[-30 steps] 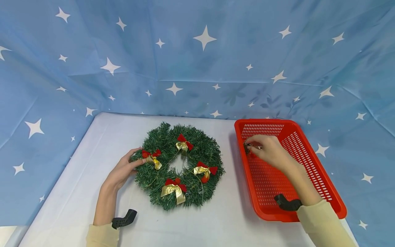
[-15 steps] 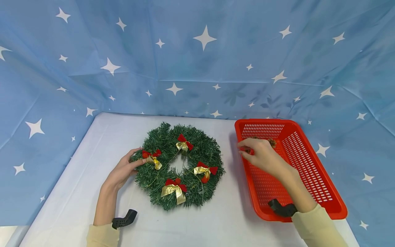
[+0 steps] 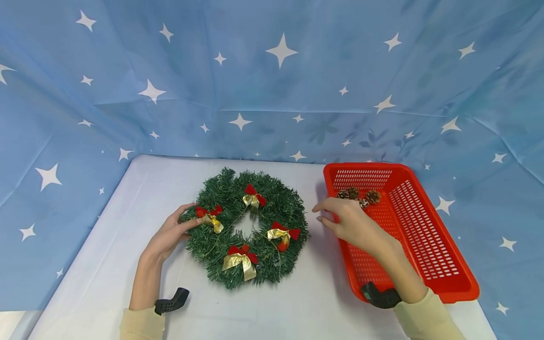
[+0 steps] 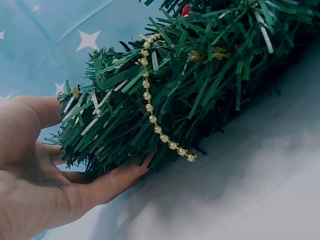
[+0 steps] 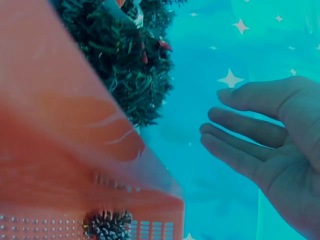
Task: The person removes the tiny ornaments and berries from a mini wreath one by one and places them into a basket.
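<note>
We saw a blue star-printed backdrop draped behind and around a white table, the widest things in view. On that table, at centre, lay a green wreath flat on its back, ringed with four red-and-gold bows: one at the top, one at the left, one at the right and one at the bottom. Just right of the wreath, apart from it, stood a red basket with perforated walls and floor. Our left hand lay at the wreath's left rim; in the left wrist view its fingers ran nearly straight under the needles while the thumb sat on top, so it lightly held the edge rather than clutching it. A thin string of gold beads hung down over the needles just beside those fingers. Our right hand hovered over the basket's near-left wall, between basket and wreath, touching neither that we could tell; the right wrist view showed its fingers loosely extended side by side, holding nothing. Smallest of all, a little cluster of pine cones sat in the basket's far-left corner, just beyond the right hand.
</note>
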The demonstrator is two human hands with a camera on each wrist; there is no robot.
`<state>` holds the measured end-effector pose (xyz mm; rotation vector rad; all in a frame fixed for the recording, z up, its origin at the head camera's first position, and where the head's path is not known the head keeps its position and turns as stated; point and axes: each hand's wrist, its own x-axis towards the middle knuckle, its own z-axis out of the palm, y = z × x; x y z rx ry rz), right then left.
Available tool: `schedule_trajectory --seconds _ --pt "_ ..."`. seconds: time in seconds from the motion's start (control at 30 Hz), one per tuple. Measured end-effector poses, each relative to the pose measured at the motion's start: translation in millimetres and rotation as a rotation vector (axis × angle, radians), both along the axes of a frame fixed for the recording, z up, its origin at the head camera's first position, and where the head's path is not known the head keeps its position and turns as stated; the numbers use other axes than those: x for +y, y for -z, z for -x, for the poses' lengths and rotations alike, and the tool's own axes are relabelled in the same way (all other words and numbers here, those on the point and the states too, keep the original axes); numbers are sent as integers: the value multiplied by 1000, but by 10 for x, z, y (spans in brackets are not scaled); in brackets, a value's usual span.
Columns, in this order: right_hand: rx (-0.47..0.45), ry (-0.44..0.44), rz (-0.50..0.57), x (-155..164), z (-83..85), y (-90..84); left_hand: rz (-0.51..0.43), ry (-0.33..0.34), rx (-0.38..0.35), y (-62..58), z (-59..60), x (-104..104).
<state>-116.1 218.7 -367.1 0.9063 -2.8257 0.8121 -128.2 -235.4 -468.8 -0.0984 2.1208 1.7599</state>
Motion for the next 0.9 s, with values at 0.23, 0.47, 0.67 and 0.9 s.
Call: schedule_trajectory --seconds 0.23,0.47,0.67,0.9 --pt "-6 -25 26 -81 -64 3 0 -8 -11 -7 1 10" --pt "-24 -53 20 -147 -122 -12 -4 -7 -9 -11 -3 9" --pt "-42 -73 33 -197 -148 21 -3 -5 -8 -11 -2 10" --pt "-13 -107 51 -253 -182 77 0 -6 -11 -18 -1 11"
